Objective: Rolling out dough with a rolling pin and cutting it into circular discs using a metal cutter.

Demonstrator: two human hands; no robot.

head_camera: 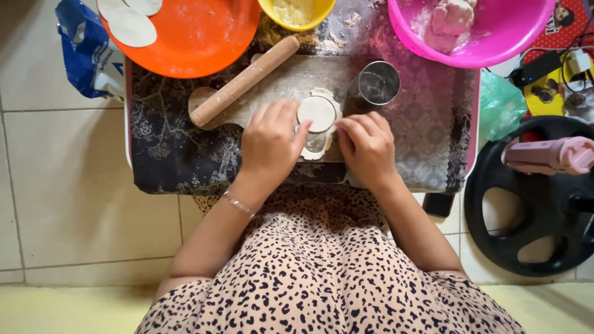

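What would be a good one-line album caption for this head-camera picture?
Both hands, left hand and right hand, work a dough round on a board beside a wooden rolling pin.

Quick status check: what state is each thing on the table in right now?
Left hand: fingers on the dough, beside the glass.
Right hand: fingers on the dough edge.
Glass: standing on the dough sheet, dough round across its top.
Dough sheet: flat on the board.
Rolling pin: lying idle, untouched.
Metal cup: lying on its side.
Orange plate: holds cut rounds.
Pink bowl: holds dough lumps.
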